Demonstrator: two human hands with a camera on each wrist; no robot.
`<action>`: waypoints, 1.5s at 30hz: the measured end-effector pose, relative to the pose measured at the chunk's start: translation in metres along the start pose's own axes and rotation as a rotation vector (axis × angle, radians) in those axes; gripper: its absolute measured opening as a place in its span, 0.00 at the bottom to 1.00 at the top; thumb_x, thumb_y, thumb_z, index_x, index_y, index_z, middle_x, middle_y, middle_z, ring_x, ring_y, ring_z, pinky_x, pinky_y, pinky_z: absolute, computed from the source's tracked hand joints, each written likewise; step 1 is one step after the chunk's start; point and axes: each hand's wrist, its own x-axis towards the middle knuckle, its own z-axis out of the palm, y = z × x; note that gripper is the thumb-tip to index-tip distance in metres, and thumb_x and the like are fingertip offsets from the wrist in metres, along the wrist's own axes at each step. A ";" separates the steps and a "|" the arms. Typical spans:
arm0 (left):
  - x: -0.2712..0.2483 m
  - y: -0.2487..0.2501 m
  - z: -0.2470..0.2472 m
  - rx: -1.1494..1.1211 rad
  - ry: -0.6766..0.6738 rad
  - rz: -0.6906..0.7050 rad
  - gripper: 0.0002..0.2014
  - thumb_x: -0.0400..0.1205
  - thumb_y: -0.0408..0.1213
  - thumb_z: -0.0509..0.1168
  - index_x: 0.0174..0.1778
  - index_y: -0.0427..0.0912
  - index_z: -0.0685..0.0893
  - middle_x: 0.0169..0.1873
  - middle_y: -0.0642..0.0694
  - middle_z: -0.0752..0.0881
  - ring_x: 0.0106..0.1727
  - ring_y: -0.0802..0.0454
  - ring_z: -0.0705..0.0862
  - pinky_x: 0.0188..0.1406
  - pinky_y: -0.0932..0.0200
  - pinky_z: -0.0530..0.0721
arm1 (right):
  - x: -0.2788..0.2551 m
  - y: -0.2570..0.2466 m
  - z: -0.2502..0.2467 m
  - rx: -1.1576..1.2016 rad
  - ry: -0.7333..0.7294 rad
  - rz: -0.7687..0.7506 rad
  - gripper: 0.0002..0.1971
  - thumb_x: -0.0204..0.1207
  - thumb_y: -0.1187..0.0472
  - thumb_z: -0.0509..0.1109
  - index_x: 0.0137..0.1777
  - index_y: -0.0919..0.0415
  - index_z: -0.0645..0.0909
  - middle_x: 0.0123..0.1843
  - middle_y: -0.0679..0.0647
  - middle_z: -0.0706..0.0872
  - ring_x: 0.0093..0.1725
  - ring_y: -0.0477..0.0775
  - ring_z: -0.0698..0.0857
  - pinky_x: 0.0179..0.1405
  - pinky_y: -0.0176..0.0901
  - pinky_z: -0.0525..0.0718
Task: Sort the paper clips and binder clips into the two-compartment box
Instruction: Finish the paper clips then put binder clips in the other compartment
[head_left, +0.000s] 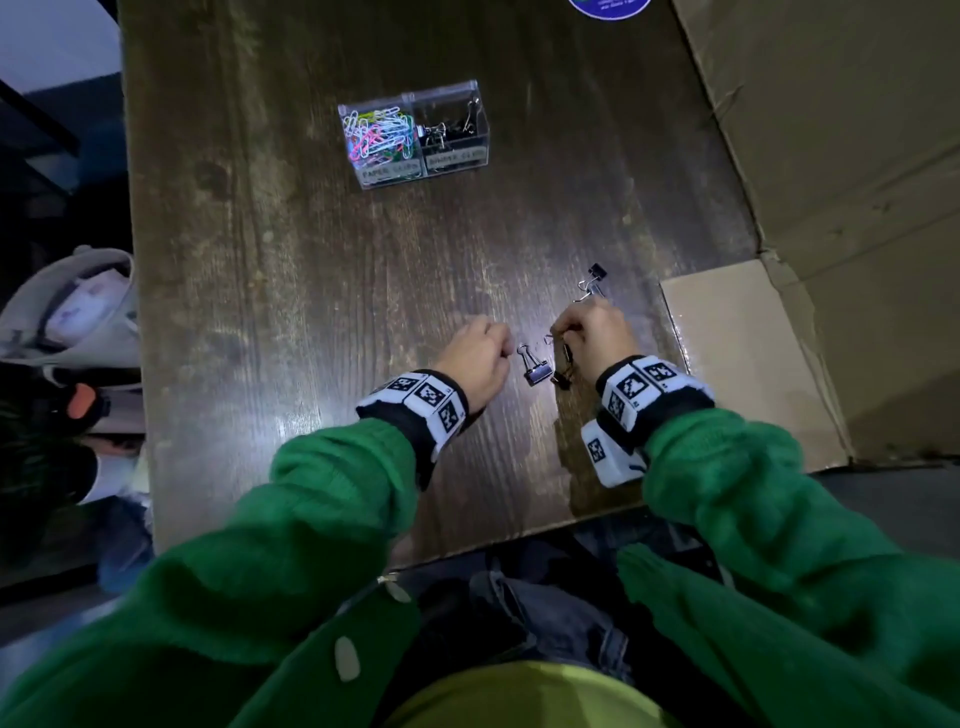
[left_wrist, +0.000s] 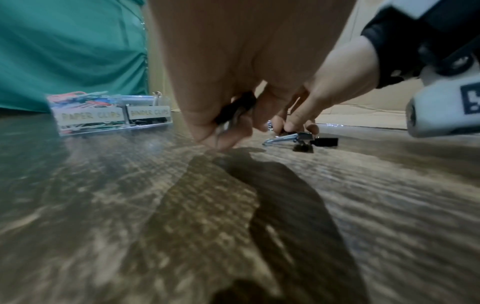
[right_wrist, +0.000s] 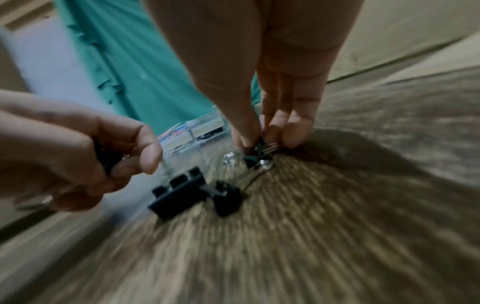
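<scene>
**Both hands on binder clips, near the table's front edge**

The clear box (head_left: 413, 139) sits far up the table (head_left: 311, 312), paper clips (head_left: 378, 134) in its left compartment and binder clips (head_left: 451, 130) in its right. Well nearer than the box, the left hand (head_left: 475, 358) is curled around a black clip. The right hand (head_left: 597, 338) pinches another against the wood. Two loose clips (head_left: 537, 371) lie between the hands; one more (head_left: 595, 283) lies just beyond the right hand.
</scene>
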 end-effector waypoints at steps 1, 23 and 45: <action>0.002 0.005 0.001 0.002 0.001 0.016 0.11 0.78 0.31 0.58 0.56 0.37 0.77 0.55 0.40 0.77 0.57 0.43 0.77 0.56 0.55 0.74 | 0.000 0.002 0.000 0.045 0.035 0.025 0.09 0.75 0.72 0.66 0.45 0.62 0.87 0.54 0.59 0.84 0.48 0.52 0.80 0.52 0.41 0.78; 0.007 0.024 0.006 0.190 0.039 0.146 0.06 0.79 0.35 0.58 0.44 0.45 0.65 0.29 0.54 0.73 0.34 0.49 0.74 0.35 0.54 0.79 | -0.028 0.026 -0.016 -0.258 -0.004 -0.089 0.15 0.79 0.53 0.66 0.65 0.50 0.78 0.51 0.52 0.91 0.49 0.54 0.88 0.46 0.40 0.80; 0.026 -0.004 -0.003 0.111 -0.151 0.014 0.12 0.82 0.44 0.60 0.54 0.39 0.71 0.49 0.39 0.84 0.43 0.44 0.80 0.41 0.52 0.78 | 0.057 0.033 -0.036 0.358 0.149 0.447 0.24 0.78 0.45 0.64 0.34 0.67 0.78 0.31 0.63 0.80 0.34 0.57 0.78 0.34 0.42 0.72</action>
